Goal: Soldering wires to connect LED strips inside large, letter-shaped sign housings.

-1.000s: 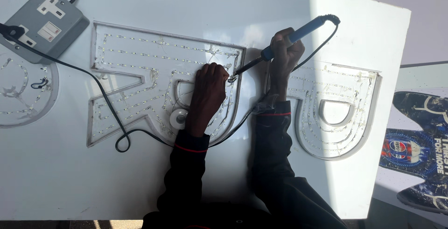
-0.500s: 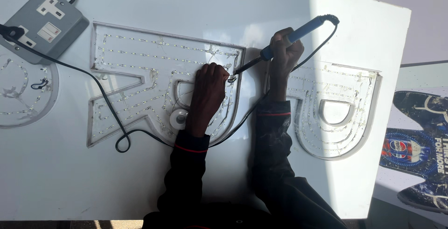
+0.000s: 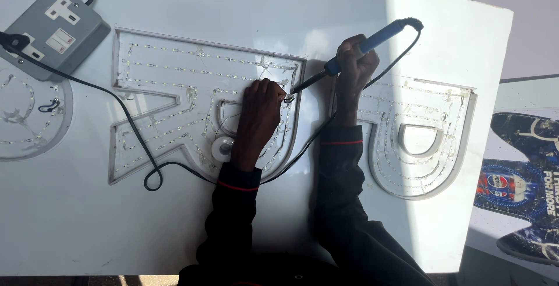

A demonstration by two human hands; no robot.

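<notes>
Where the white board (image 3: 349, 6) meets the picture's left edge, a grey socket box (image 3: 55, 29) sits over a round letter shell (image 3: 29, 117), and a black cord (image 3: 125, 123) runs from the box across the board, loops, and passes under the wrists. Next comes a large clear letter tray (image 3: 169, 105) lined with rows of small lights, with a white solder spool (image 3: 223, 148) inside it just beside the left wrist. Pressed flat on the tray's right side, the left hand (image 3: 259, 117) pinches a thin wire at its fingertips. Touching that spot is the tip of a blue soldering iron (image 3: 361, 47), gripped pen-like in the clenched right hand (image 3: 352, 70). Right of it lies another letter tray (image 3: 419, 140).
</notes>
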